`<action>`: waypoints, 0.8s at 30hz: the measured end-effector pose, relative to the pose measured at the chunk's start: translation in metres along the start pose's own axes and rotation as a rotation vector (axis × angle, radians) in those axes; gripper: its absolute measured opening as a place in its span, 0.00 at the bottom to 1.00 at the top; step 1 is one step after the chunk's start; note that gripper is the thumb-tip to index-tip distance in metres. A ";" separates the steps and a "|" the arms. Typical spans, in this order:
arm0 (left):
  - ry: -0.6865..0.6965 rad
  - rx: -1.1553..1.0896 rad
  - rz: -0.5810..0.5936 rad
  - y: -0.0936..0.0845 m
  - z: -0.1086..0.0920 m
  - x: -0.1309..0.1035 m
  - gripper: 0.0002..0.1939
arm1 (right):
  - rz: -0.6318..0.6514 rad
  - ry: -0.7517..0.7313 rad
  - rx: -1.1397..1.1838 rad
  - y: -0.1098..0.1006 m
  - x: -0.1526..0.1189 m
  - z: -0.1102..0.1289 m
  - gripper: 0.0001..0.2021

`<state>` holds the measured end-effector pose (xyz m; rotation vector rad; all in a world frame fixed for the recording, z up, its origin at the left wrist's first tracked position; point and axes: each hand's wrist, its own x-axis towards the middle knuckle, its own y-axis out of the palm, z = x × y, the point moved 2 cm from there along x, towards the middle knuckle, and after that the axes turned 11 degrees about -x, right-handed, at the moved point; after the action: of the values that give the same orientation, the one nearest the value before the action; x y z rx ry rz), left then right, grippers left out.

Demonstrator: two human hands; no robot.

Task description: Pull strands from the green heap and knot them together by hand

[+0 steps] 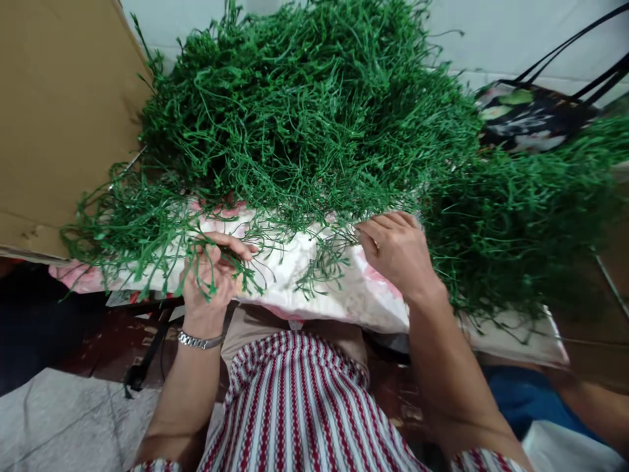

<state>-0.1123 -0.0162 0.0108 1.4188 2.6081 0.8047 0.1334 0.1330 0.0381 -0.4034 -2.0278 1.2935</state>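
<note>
A large heap of thin green sprigs (314, 111), looking like artificial plant stems with small forked tips, lies in front of me. My left hand (211, 278), palm up with a metal watch on the wrist, has its fingers curled around a few of these sprigs. My right hand (399, 252) is closed, knuckles up, at the heap's front edge. Thin stems reach its fingertips, which seem to pinch them. Between my hands, a small loose bunch of sprigs (324, 262) lies over the flowered white cloth (285, 269).
A cardboard panel (63, 118) stands at the left. More green sprigs (521, 223) pile up on the right, with a dark flowered bag (535, 115) behind them. Another person's arm (590, 406) shows at the lower right. A white wall (491, 39) is behind.
</note>
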 end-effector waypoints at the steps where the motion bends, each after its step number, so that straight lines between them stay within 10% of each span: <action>1: -0.003 -0.106 0.054 0.005 0.001 -0.001 0.14 | -0.050 0.012 0.050 -0.007 0.000 0.005 0.11; 7: 0.002 -0.348 0.203 0.022 0.000 -0.001 0.09 | -0.092 -0.208 0.505 -0.028 0.013 0.054 0.10; 15: 0.038 -0.354 0.189 0.027 -0.021 -0.014 0.09 | -0.039 -0.515 0.499 -0.018 0.041 0.105 0.11; 24: -0.039 -0.181 -0.262 -0.006 0.006 -0.008 0.04 | -0.210 -0.286 0.318 -0.016 0.042 0.064 0.09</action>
<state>-0.1107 -0.0225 0.0009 1.0100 2.5433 0.9361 0.0605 0.1073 0.0517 0.1455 -1.9777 1.5741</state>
